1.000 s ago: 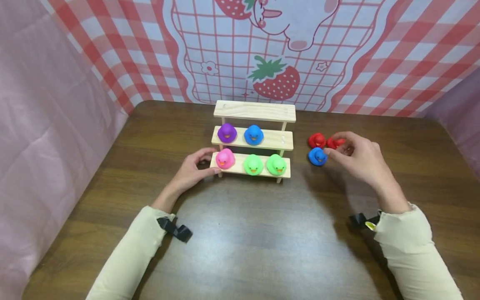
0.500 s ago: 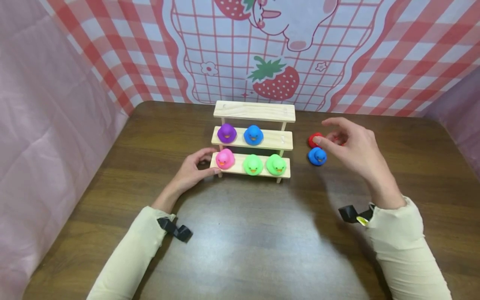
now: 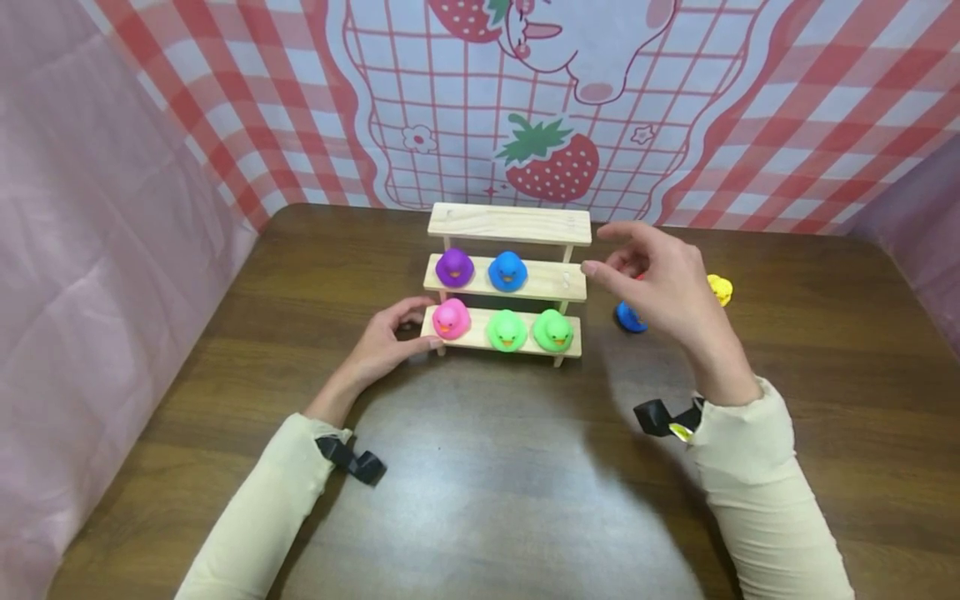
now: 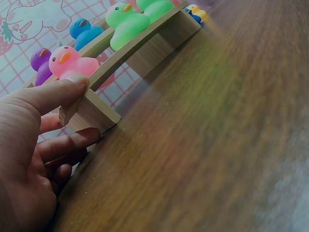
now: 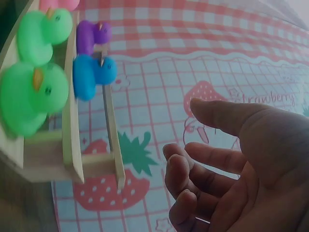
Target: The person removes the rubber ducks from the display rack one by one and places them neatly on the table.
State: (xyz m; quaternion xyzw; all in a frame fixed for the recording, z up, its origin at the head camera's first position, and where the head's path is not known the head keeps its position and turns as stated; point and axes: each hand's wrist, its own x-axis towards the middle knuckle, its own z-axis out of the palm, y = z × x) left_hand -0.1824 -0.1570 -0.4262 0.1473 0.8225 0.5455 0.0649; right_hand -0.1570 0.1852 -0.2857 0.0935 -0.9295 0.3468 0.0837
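Shelf (image 3: 543, 282) is apparently steadied, left edge gripped by left hand (image 3: 381, 342); right-edge grip seems required of empty, relaxed right hand (image 3: 665, 285).

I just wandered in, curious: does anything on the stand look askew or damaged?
Nothing looks damaged or tipped. The lowest step just looks unevenly filled: the pink duck sits apart from the two green ducks, which stand close together.
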